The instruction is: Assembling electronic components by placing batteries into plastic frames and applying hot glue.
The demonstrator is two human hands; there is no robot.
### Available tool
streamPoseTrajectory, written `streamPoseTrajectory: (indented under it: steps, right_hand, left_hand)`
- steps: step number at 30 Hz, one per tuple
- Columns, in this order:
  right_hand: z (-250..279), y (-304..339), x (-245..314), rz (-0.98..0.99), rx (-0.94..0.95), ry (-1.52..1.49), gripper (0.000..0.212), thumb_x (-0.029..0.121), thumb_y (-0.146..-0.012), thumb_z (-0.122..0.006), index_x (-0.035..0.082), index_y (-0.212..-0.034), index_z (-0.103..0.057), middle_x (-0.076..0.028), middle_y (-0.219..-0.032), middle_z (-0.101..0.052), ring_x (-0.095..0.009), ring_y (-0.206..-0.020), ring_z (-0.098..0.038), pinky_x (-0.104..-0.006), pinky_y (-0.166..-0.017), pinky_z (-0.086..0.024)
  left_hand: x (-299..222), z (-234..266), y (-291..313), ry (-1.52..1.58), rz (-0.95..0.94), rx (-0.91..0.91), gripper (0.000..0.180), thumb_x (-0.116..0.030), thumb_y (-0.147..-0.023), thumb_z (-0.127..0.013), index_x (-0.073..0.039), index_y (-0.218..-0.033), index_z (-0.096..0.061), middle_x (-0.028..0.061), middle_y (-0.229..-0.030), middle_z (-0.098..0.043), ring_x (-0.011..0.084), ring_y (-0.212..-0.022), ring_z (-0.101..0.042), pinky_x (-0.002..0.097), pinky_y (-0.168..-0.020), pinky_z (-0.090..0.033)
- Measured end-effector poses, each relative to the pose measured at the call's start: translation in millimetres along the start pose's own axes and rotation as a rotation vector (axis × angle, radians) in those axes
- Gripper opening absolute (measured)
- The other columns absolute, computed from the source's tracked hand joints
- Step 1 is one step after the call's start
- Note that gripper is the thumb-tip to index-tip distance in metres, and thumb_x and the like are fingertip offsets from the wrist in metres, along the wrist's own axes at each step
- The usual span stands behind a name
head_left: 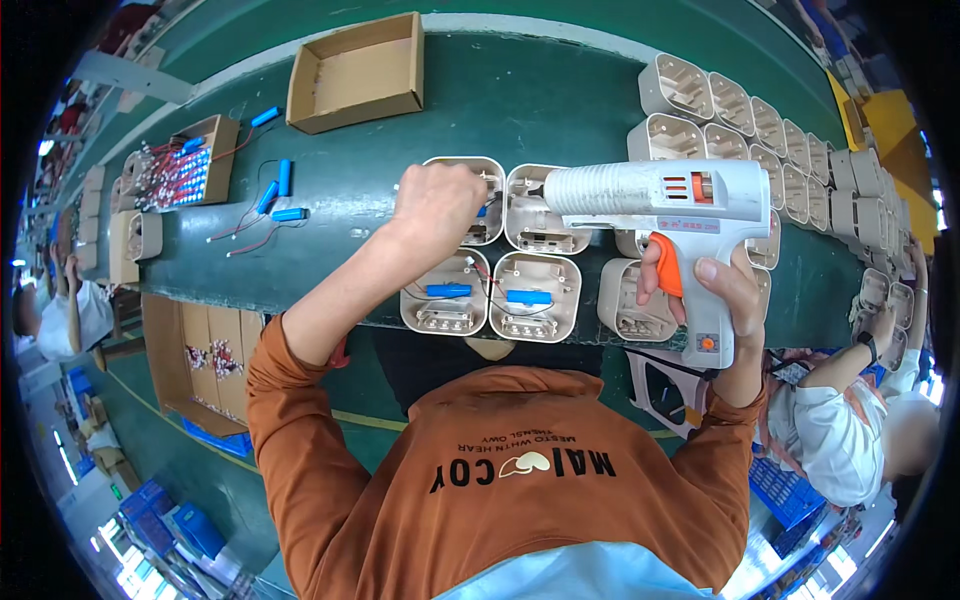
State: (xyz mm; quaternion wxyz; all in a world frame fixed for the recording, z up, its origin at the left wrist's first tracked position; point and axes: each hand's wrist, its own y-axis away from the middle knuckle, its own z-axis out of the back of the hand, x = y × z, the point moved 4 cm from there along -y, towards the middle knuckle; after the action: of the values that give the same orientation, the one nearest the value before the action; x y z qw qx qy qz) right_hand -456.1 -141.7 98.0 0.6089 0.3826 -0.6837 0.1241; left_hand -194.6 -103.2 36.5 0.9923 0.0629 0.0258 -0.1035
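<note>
In my right hand is a white glue gun, fingers wrapped round its grip near the orange trigger. Its nozzle points left, over an off-white plastic housing. My left hand, fingers curled, is down at the neighbouring housing; a bit of blue shows beside the fingertips, which are hidden. Nearer me are two more housings: the left one holds a blue cylindrical battery with thin wires, the right one another blue battery.
Rows of off-white housings fill the table's right side. Loose blue batteries lie at left, near a carton of wired batteries. An open cardboard box stands at the back. Another person works at right.
</note>
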Motion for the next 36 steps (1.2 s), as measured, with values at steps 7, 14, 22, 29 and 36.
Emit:
streamPoseTrajectory:
  steps: [7, 14, 22, 29, 36]
  right_hand:
    - [-23, -18, 18, -0.053, 0.082, 0.096, 0.049, 0.034, -0.084, -0.056, -0.01, -0.107, -0.059, -0.015, -0.081, -0.064, -0.021, -0.075, -0.066, -0.0238, -0.047, -0.046]
    - [-58, -66, 36, -0.199, 0.221, 0.212, 0.043, 0.033, -0.09, -0.054, -0.007, -0.104, -0.059, -0.012, -0.079, -0.063, -0.018, -0.067, -0.064, -0.0228, -0.047, -0.043]
    - [-98, -106, 47, -0.402, 0.266, 0.587, 0.035, 0.032, -0.089, -0.06, -0.004, -0.089, -0.063, -0.006, -0.071, -0.062, -0.015, -0.059, -0.06, -0.0265, -0.054, -0.045]
    - [-116, -112, 45, -0.325, 0.321, 0.94, 0.035, 0.03, -0.085, -0.064, -0.004, -0.077, -0.064, -0.005, -0.061, -0.061, -0.013, -0.057, -0.059, -0.0285, -0.057, -0.045]
    - [-94, -99, 41, -0.365, 0.313, 0.61, 0.046, 0.03, -0.085, -0.065, -0.008, -0.109, -0.058, -0.015, -0.088, -0.067, -0.02, -0.078, -0.066, -0.0286, -0.053, -0.05]
  left_hand:
    - [14, 16, 54, 0.13, -0.108, -0.352, 0.006, -0.009, -0.073, -0.066, -0.006, -0.078, -0.067, 0.0044, -0.093, -0.065, 0.0245, -0.093, -0.059, 0.0401, -0.091, -0.044]
    - [19, -3, 103, 0.252, -0.091, -0.577, 0.017, -0.007, -0.071, -0.067, -0.009, -0.088, -0.067, 0.0052, -0.108, -0.062, 0.0236, -0.097, -0.058, 0.0445, -0.098, -0.042]
    - [29, -20, 111, 0.415, -0.067, -0.687, 0.023, -0.006, -0.069, -0.068, -0.009, -0.093, -0.066, 0.0061, -0.106, -0.061, 0.0258, -0.097, -0.058, 0.0426, -0.09, -0.045]
    - [34, -23, 115, 0.46, -0.059, -0.697, 0.025, -0.008, -0.068, -0.069, -0.01, -0.093, -0.068, 0.0063, -0.109, -0.061, 0.0275, -0.099, -0.057, 0.0415, -0.092, -0.044]
    - [138, 2, 113, 0.351, 0.134, -1.009, 0.019, -0.001, -0.075, -0.064, -0.007, -0.092, -0.069, 0.0127, -0.106, -0.064, 0.0328, -0.1, -0.061, 0.0442, -0.087, -0.048]
